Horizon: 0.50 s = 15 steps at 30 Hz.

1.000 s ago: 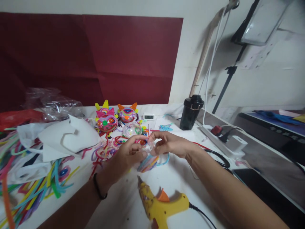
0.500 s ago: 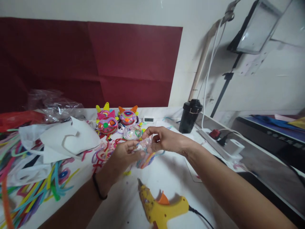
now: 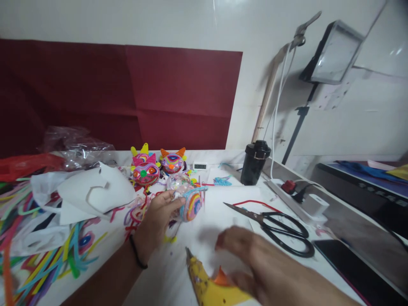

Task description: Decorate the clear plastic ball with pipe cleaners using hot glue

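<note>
My left hand point(image 3: 158, 215) holds a small round ornament point(image 3: 191, 204) wrapped in coloured pipe-cleaner coils, raised just above the white table point(image 3: 219, 214). My right hand point(image 3: 251, 259) is blurred, low over the yellow glue gun point(image 3: 207, 285), its fingers spread above the orange trigger; whether it touches the gun is unclear. Black scissors point(image 3: 280, 227) lie to the right of both hands.
Two finished cat-faced ornaments point(image 3: 158, 163) stand at the back with a small digital clock point(image 3: 200, 166). Loose pipe cleaners point(image 3: 47, 255) and white paper point(image 3: 92, 191) crowd the left. A black cup point(image 3: 255, 162), power strip point(image 3: 296, 191) and dark phone point(image 3: 357, 267) sit right.
My right hand has let go of the ornament and dropped down toward the glue gun. My left hand now holds the ornament alone. The scissors have come into sight.
</note>
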{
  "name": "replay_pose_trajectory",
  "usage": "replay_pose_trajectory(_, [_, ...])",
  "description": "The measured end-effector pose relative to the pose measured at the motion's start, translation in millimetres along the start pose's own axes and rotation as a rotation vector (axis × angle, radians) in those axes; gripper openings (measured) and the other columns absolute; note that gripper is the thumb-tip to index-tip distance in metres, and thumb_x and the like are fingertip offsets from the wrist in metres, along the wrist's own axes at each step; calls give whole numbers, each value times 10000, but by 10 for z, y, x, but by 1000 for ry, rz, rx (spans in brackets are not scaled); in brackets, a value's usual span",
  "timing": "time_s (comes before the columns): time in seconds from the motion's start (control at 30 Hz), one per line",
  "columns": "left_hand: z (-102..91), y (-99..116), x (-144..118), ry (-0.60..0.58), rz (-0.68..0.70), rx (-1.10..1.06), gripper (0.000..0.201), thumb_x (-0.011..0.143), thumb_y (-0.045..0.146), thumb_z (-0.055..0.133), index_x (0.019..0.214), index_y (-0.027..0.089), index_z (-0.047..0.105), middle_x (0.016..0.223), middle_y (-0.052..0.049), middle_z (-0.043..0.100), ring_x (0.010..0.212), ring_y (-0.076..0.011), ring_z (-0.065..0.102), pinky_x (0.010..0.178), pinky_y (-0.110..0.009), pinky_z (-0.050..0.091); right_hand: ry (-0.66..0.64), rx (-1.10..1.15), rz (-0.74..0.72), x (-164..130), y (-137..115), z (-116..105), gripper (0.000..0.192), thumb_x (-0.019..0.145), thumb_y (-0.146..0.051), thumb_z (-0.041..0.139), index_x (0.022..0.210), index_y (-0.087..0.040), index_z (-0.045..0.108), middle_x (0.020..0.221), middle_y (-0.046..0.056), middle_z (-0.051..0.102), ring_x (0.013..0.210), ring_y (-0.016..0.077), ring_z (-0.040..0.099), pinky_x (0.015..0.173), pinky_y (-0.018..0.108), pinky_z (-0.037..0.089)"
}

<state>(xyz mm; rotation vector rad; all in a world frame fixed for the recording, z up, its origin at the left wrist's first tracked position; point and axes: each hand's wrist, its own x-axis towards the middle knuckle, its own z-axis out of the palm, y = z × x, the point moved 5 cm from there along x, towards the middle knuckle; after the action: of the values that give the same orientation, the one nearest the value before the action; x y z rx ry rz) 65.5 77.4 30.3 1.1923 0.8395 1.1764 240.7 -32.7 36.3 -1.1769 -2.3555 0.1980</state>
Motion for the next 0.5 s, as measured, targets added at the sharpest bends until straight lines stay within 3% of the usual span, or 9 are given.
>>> replay_pose_trajectory(0.1, [-25,-49,37,22,-29,-45,153,680,248,744,813,199,686,781,-36,731,684,-211,688,634,-292,525,-24,-152,-234,-248,-40,364,192,864,-196,598,1045,-249,630,888,43,745,786,201,699,706,261,549])
replay_pose_trajectory(0.2, [-36,-72,53,44,-31,-60,155,674,248,752,803,204,679,802,-46,735,716,-229,693,638,-299,531,56,-345,-272,-332,11,602,181,929,-192,508,1064,-198,629,897,64,754,777,207,703,683,279,550])
replay_pose_trajectory(0.33, [-13,-63,34,38,-40,-96,173,673,241,753,818,204,667,787,-42,738,748,-243,700,634,-308,535,184,-521,-339,-320,-52,698,252,982,-182,394,1099,-191,618,1092,56,743,768,207,709,626,301,542])
replay_pose_trajectory(0.43, [3,-53,21,26,-48,-122,195,671,223,759,836,194,660,820,-41,746,790,-239,701,656,-302,535,322,-517,-411,-289,-143,688,281,997,-178,352,1058,-191,625,877,10,773,676,199,689,601,297,526])
replay_pose_trajectory(0.5, [2,-51,21,30,-46,-138,211,664,205,766,845,187,659,823,-40,747,791,-229,701,654,-291,530,324,-508,-448,-262,-178,697,263,988,-160,369,1024,-161,629,714,11,737,590,197,660,578,295,524])
